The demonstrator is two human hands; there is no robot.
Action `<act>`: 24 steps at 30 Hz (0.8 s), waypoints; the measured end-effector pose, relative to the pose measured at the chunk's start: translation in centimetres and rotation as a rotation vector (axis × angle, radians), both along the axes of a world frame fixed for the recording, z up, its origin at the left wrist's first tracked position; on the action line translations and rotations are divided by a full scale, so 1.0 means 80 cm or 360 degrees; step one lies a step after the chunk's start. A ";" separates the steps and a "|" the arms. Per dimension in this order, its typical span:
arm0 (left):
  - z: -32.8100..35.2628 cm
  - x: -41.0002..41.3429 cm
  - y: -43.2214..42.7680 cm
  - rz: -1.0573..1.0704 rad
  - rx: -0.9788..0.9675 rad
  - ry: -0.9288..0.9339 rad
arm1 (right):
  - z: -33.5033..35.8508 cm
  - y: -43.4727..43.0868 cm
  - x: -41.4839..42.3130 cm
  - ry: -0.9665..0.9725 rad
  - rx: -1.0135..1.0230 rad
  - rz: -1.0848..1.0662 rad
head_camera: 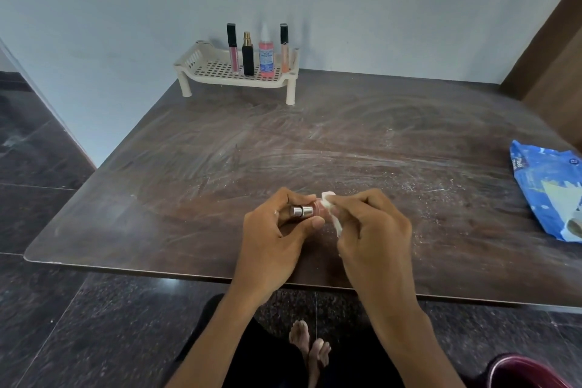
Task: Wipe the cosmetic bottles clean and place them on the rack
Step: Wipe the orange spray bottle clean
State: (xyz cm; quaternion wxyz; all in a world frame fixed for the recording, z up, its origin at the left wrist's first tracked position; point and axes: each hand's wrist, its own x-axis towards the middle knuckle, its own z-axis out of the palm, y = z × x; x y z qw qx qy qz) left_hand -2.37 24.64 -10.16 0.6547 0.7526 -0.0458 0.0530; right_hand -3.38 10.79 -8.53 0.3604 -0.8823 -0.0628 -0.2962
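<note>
A pale blue-grey wall is seen behind a dark wooden table, whose top is streaked with whitish smears. Against the wall, at the table's far edge, a cream plastic rack is set on short legs. A crumpled blue wipes packet lies at the right edge, well apart from the rack. Four cosmetic bottles are stood upright in a row on the rack: a pink lip gloss tube, a black spray bottle, a pink labelled bottle and a peach gloss tube.

Near the front edge, a small pinkish bottle with a silver cap is held on its side above the table by the left hand, thumb and fingers curled round the cap end. A white wipe is pinched in the curled fingers of the right hand and pressed against the bottle's base.

The wiping step is judged to be in hand for what appears to be the last bottle. Next, the bottle would need to be turned upright, carried across the table and stood in the free left part of the rack, without the standing row being knocked
</note>
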 end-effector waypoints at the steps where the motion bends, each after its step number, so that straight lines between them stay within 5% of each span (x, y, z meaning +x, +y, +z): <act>1: 0.000 0.000 0.000 -0.0006 0.0015 -0.0011 | -0.001 -0.007 0.001 0.0013 -0.0002 -0.0018; 8: 0.000 0.001 -0.002 0.0022 0.0082 -0.0031 | -0.003 -0.022 0.010 0.0118 -0.0032 -0.0221; 16: 0.003 0.000 0.000 -0.0012 -0.0016 0.0025 | 0.004 0.012 0.003 0.0000 -0.0001 0.0037; 24: 0.005 -0.001 -0.004 0.0049 -0.0044 0.0073 | -0.003 -0.033 0.004 0.0047 0.0106 -0.0114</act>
